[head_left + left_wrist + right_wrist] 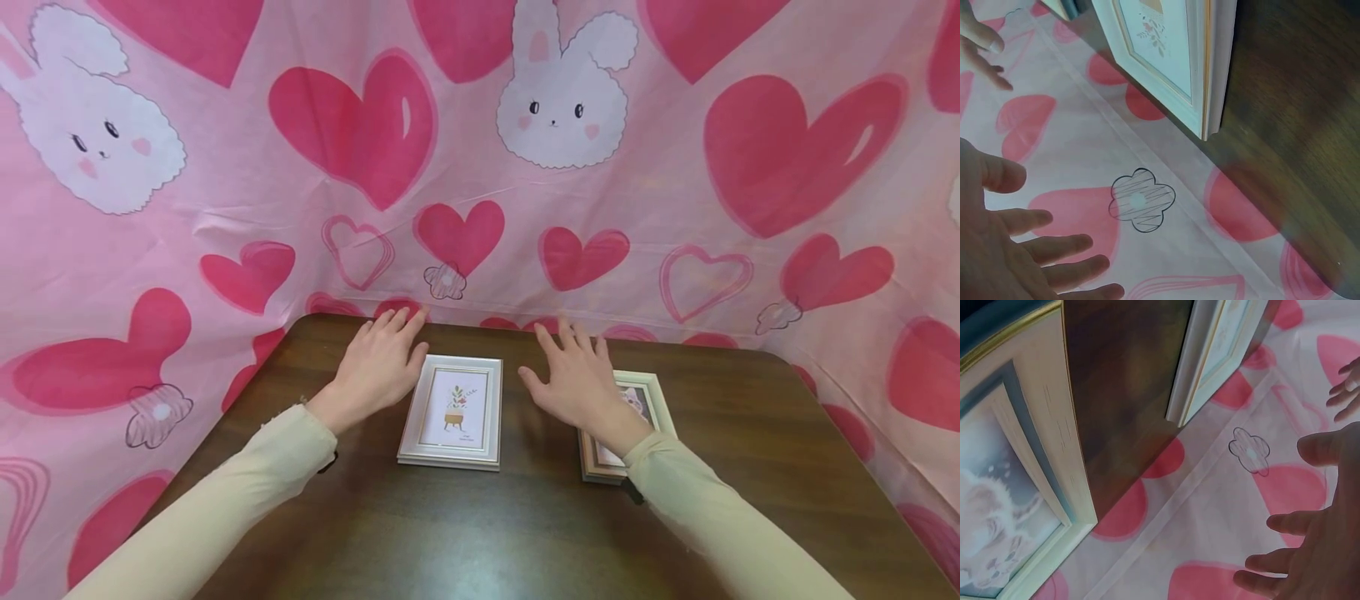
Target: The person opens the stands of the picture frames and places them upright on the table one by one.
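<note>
A white picture frame (450, 458) with a potted-plant print lies face up on the brown table. My left hand (378, 358) is raised beside its upper left corner, fingers spread and holding nothing. To the right lies a second, cream picture frame (660, 400); my right hand (581, 383) hovers in front of it and hides much of it from the head view. In the right wrist view that cream frame (1047, 425) shows a picture of a pale furry animal, and my right hand (1316, 525) has loose, extended fingers. The left wrist view shows my left hand (1041, 244) apart from the white frame (1200, 75).
The dark wooden table (450, 533) has rounded far corners. Pink cloth (480, 192) printed with hearts and rabbits hangs close behind the table and along both sides.
</note>
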A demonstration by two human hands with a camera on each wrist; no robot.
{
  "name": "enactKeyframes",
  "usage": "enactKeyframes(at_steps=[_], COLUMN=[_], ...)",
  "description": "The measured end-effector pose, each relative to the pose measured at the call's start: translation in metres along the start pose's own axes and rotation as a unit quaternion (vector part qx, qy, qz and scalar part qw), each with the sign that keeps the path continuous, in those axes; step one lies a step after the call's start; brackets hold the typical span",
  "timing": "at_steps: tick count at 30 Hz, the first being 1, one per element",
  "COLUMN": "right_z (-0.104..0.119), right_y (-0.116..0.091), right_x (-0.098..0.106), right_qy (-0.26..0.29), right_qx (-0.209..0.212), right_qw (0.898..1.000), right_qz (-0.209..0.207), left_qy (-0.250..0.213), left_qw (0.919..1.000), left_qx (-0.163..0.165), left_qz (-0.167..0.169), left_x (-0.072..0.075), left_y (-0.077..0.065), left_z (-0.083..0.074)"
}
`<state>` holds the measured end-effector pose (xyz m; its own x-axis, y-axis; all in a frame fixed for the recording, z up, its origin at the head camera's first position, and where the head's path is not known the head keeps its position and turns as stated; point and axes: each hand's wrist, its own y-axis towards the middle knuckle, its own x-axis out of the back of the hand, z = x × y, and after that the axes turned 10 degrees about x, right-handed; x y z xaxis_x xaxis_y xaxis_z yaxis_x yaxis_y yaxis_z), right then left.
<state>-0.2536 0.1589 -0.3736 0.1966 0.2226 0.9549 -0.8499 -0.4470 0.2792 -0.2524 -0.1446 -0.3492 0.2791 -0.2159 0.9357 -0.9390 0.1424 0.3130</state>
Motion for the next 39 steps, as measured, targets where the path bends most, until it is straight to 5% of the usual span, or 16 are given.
enactKeyframes(at_steps=[28, 32, 39], right_z=[0.015, 0.017, 0.02], right_y=[-0.001, -0.003, -0.006], right_x=[-0.017, -0.022, -0.03], right_qy=[0.021, 0.045, 0.064], right_qx=[0.025, 0.029, 0.037], right_qw=[0.999, 0.998, 0.996], right_qz=[0.01, 0.032, 0.056], left_qy=[-0.052, -0.08, -0.142], left_qw=[0.9987, 0.996, 0.9793], left_qx=[0.003, 0.012, 0.023], left_qz=[-0.002, 0.039, 0.143], left_x=[-0.008, -0.012, -0.021], left_y=[-0.01, -0.01, -0.009], left_z=[0.007, 0.013, 0.023])
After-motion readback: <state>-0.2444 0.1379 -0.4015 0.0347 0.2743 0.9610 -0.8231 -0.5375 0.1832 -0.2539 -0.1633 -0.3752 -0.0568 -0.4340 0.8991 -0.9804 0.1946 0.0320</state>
